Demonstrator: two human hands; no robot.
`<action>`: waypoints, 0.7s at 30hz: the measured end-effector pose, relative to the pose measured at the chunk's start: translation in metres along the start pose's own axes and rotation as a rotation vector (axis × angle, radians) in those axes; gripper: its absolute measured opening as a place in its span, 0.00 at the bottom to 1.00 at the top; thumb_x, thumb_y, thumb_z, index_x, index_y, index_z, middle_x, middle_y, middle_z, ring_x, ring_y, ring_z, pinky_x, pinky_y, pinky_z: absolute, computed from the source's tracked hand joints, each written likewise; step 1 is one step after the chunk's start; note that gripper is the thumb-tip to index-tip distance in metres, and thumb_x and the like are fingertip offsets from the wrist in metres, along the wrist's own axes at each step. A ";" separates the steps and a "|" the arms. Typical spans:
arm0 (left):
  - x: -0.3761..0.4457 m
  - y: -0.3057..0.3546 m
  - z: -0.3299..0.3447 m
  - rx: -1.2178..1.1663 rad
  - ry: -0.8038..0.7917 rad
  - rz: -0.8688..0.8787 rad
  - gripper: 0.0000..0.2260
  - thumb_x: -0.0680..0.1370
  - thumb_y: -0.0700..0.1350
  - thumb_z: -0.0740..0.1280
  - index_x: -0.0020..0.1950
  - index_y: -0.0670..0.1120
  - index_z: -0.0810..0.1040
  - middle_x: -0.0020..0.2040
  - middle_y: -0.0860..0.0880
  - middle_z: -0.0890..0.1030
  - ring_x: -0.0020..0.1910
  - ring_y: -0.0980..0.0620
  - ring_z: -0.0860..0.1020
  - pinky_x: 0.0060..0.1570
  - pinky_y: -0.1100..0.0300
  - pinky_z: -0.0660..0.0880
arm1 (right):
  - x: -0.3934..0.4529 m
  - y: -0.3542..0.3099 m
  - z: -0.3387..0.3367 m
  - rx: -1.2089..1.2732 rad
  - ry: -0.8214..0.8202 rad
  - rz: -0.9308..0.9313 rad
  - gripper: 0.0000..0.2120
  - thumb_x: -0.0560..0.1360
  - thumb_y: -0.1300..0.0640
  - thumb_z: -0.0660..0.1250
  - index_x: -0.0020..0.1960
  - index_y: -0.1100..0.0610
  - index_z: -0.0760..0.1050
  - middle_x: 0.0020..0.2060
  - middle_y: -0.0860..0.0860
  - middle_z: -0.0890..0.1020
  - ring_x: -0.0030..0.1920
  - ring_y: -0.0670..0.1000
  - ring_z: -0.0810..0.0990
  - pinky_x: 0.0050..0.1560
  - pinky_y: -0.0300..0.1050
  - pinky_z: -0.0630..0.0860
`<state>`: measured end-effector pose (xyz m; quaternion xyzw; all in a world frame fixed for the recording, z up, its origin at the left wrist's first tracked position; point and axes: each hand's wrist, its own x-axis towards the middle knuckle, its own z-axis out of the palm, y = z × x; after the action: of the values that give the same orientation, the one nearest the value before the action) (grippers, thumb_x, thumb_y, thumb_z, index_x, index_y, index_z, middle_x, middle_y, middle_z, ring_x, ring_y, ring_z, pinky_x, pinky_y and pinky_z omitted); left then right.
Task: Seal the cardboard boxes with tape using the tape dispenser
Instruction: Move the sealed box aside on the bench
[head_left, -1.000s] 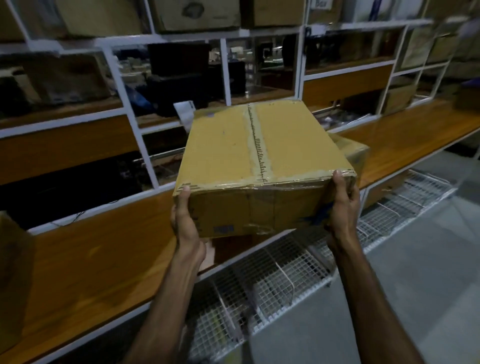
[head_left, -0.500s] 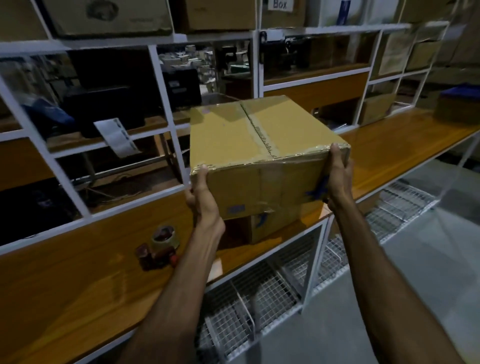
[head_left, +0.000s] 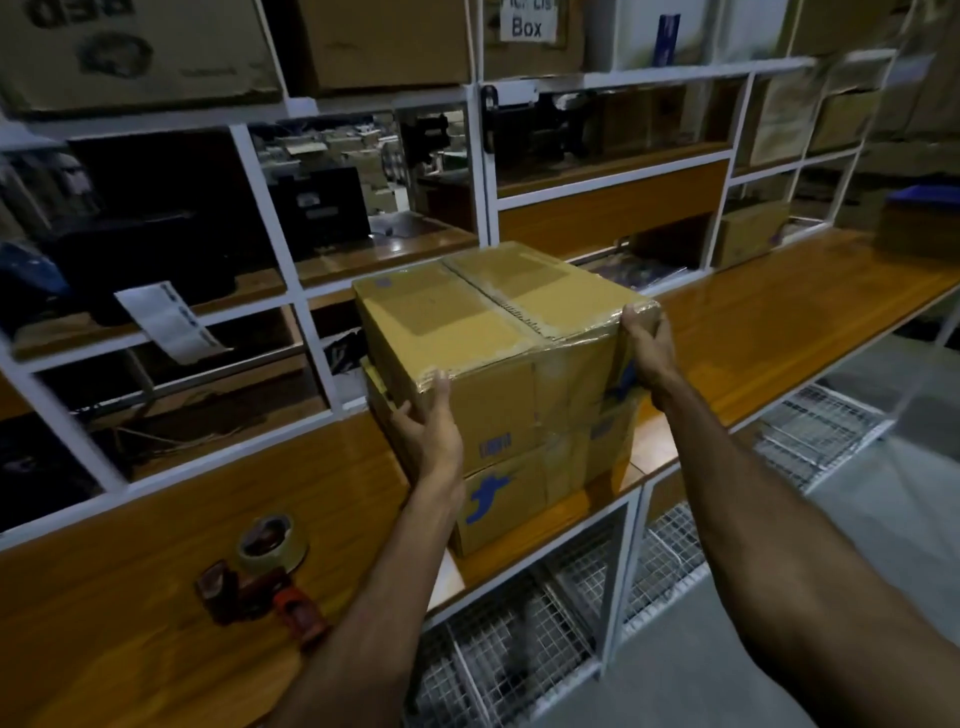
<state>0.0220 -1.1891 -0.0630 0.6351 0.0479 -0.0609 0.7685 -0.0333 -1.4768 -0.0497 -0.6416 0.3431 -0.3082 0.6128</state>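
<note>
The upper cardboard box (head_left: 467, 332) is yellow-brown with shiny clear tape along its seam. The lower box (head_left: 509, 499) has a blue printed mark. The tape dispenser (head_left: 260, 582) is dark red. The workbench (head_left: 130, 597) is orange-brown wood with white frame.

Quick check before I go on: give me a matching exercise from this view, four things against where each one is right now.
Things:
1. tape dispenser
2. upper box
3. lower box
4. paper label strip

Places:
A. hangs off a shelf at the left
B. lies on the wooden bench, left of the stack
C. gripped by the left hand and right hand
D. sits on the bench under another box

Pairs: 1-B, 2-C, 3-D, 4-A
</note>
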 end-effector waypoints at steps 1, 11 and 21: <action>-0.001 -0.007 -0.002 0.043 0.003 0.043 0.36 0.79 0.66 0.68 0.79 0.50 0.60 0.72 0.49 0.68 0.66 0.45 0.72 0.58 0.49 0.70 | -0.001 0.003 0.000 -0.024 -0.010 -0.015 0.55 0.71 0.21 0.66 0.87 0.43 0.47 0.84 0.56 0.59 0.81 0.66 0.61 0.77 0.71 0.65; -0.039 -0.090 -0.105 0.426 -0.115 0.155 0.13 0.84 0.51 0.68 0.66 0.48 0.78 0.60 0.53 0.80 0.61 0.49 0.79 0.58 0.52 0.76 | -0.121 0.119 0.014 -0.115 0.072 -0.049 0.32 0.84 0.40 0.67 0.83 0.49 0.63 0.74 0.52 0.75 0.71 0.56 0.75 0.70 0.59 0.75; -0.067 -0.110 -0.281 0.608 -0.058 0.172 0.08 0.82 0.48 0.71 0.61 0.51 0.81 0.55 0.58 0.84 0.54 0.64 0.81 0.50 0.63 0.79 | -0.309 0.177 0.103 -0.070 -0.274 0.157 0.13 0.84 0.49 0.68 0.63 0.56 0.83 0.54 0.52 0.87 0.57 0.52 0.85 0.62 0.57 0.82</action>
<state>-0.0603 -0.9313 -0.2123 0.8355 -0.0480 -0.0253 0.5468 -0.1376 -1.1672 -0.2242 -0.6699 0.3157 -0.1567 0.6534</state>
